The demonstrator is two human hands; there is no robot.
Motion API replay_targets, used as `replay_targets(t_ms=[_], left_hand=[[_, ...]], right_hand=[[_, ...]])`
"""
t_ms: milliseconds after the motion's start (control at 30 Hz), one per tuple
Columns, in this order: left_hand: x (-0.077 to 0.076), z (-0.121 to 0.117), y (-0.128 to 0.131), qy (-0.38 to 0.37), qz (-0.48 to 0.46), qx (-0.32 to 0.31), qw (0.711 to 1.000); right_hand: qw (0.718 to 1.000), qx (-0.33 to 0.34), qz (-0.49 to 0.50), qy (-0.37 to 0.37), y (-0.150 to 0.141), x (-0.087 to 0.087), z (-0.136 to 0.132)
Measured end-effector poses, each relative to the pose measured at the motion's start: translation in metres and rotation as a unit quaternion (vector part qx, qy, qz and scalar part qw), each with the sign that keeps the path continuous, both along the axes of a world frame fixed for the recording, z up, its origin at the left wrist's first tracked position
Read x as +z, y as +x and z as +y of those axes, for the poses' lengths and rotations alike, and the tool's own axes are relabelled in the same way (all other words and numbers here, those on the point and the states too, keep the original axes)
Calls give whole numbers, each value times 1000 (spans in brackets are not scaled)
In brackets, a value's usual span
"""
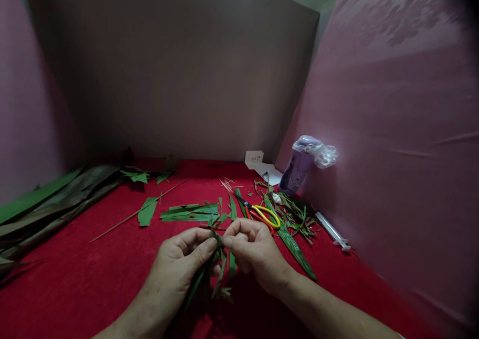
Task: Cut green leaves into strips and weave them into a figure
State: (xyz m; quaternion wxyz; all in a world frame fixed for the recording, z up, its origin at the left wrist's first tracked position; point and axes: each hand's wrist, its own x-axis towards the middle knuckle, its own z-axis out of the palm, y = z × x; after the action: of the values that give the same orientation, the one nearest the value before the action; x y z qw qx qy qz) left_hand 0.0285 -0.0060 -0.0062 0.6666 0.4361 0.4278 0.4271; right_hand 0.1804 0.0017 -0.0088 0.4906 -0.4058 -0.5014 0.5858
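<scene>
My left hand (183, 254) is closed around a bundle of folded green leaf strips (202, 279), its thumb pressing on the upper part. Opposite it, my right hand (254, 244) pinches at the top of the same bundle with thumb and forefinger; what exactly lies between those fingertips is too small to make out. Dried, brownish strip ends hang below the hands. Just beyond them lie cut green leaf strips (190, 212) and scissors (262, 215) with yellow and red handles.
Long leaves (56, 199) lie at the left. A thin stick (127, 219) rests near a leaf piece (147, 212). Toothpicks (229, 184), white paper (268, 172), a purple lidded container (297, 167), leaf scraps (299, 212) and a syringe (333, 232) are at the right, beside the pink wall.
</scene>
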Motion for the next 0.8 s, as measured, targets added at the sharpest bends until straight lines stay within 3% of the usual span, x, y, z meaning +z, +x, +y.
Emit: replay_targets(t_ms=[300, 533, 800], left_hand=[[1, 0, -1, -1, -31, -37, 999], [-1, 4, -2, 15, -8, -16, 1000], [-1, 3, -1, 10, 5, -16, 1000]], right_hand=[[1000, 1, 4, 0, 1, 0, 1], [999, 34, 34, -22, 3, -1, 3], [1000, 10, 18, -5, 3, -4, 4]])
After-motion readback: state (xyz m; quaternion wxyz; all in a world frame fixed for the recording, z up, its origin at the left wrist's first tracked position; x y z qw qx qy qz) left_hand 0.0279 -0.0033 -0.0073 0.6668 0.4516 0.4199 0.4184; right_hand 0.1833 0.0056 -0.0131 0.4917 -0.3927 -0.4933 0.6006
